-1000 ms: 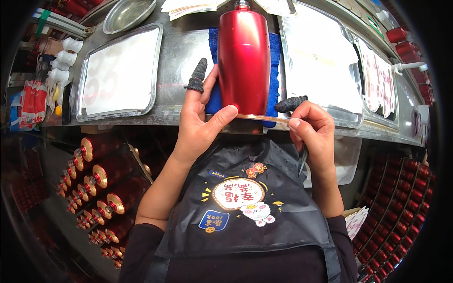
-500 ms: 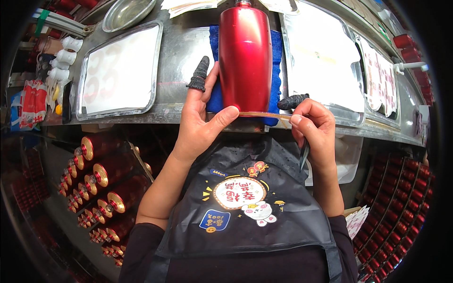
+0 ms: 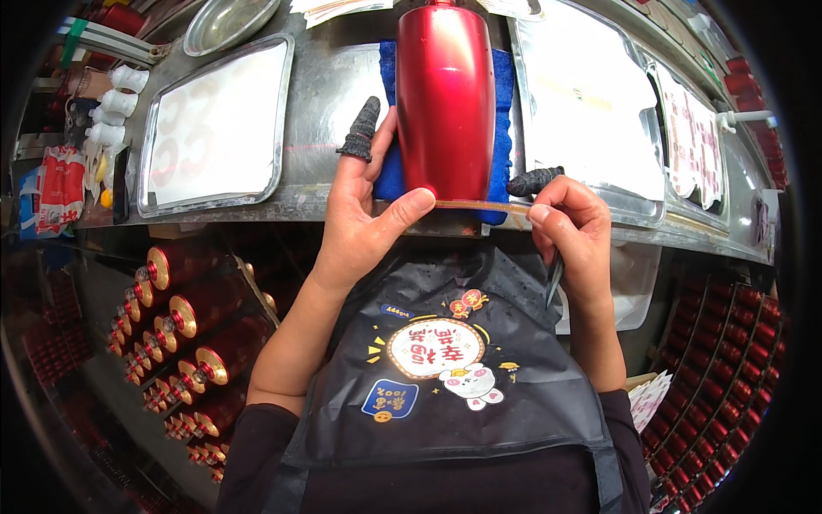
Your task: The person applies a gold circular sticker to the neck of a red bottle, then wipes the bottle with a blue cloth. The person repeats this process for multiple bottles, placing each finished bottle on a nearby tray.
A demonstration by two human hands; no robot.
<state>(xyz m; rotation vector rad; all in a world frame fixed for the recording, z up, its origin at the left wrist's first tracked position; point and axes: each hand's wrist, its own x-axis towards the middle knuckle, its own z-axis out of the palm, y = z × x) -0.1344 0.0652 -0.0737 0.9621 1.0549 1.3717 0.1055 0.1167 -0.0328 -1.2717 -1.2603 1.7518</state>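
Note:
A glossy red bottle [image 3: 445,103] lies on a blue cloth [image 3: 503,128], its neck pointing away from me and its base at the bench edge. My left hand [image 3: 364,193] holds its left side, thumb pressed at the base edge and index finger stretched along the side in a black finger cot. A thin gold-brown strip [image 3: 484,206] runs straight across the base from that thumb to my right hand [image 3: 575,227]. My right fingertips pinch its end. A dark pointed tool [image 3: 554,278], perhaps tweezers, sticks down from the same hand, and a black cot covers its index finger.
Metal trays with white sheets flank the bottle, one left [image 3: 214,128] and one right [image 3: 591,111]. Farther right lies a tray of printed labels [image 3: 685,137]. A metal bowl [image 3: 227,24] stands back left. Red bottles with gold collars [image 3: 205,317] are stacked below left, more red ones [image 3: 719,377] below right.
Hardly anything differs. My right hand has edged very slightly right with the strip end, and both hands keep their hold.

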